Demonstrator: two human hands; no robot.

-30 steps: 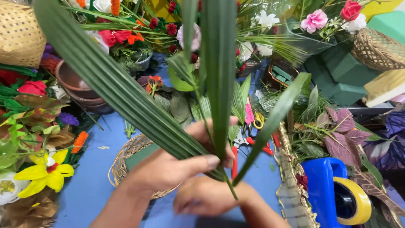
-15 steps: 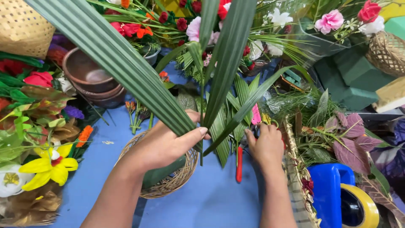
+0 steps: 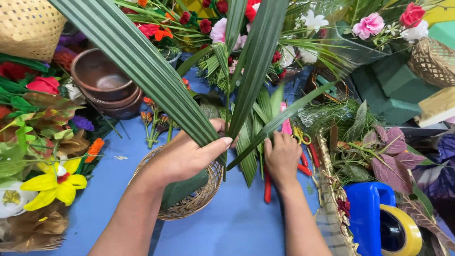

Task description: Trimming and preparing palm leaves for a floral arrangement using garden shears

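My left hand (image 3: 189, 154) grips the base of a bunch of long green palm leaves (image 3: 156, 66) that fan upward out of view. It holds them just above a small woven basket (image 3: 196, 201) with a block of green foam inside. My right hand (image 3: 282, 156) rests palm-down on loose green leaves (image 3: 251, 142) on the blue table, fingers spread, next to red-handled cutters (image 3: 268, 185) and pink and yellow scissors (image 3: 296, 132). It holds nothing that I can see.
Stacked brown bowls (image 3: 102, 83) and artificial flowers (image 3: 52, 180) crowd the left. Green foam blocks (image 3: 395, 87) and a wicker basket (image 3: 433, 61) sit at the back right. A blue jug (image 3: 367, 208), yellow tape roll (image 3: 405, 232) and purple leaves (image 3: 393, 166) fill the right.
My right hand let go of the leaf bunch and moved right and forward, down onto the loose leaves by the cutters. My left hand still holds the bunch.
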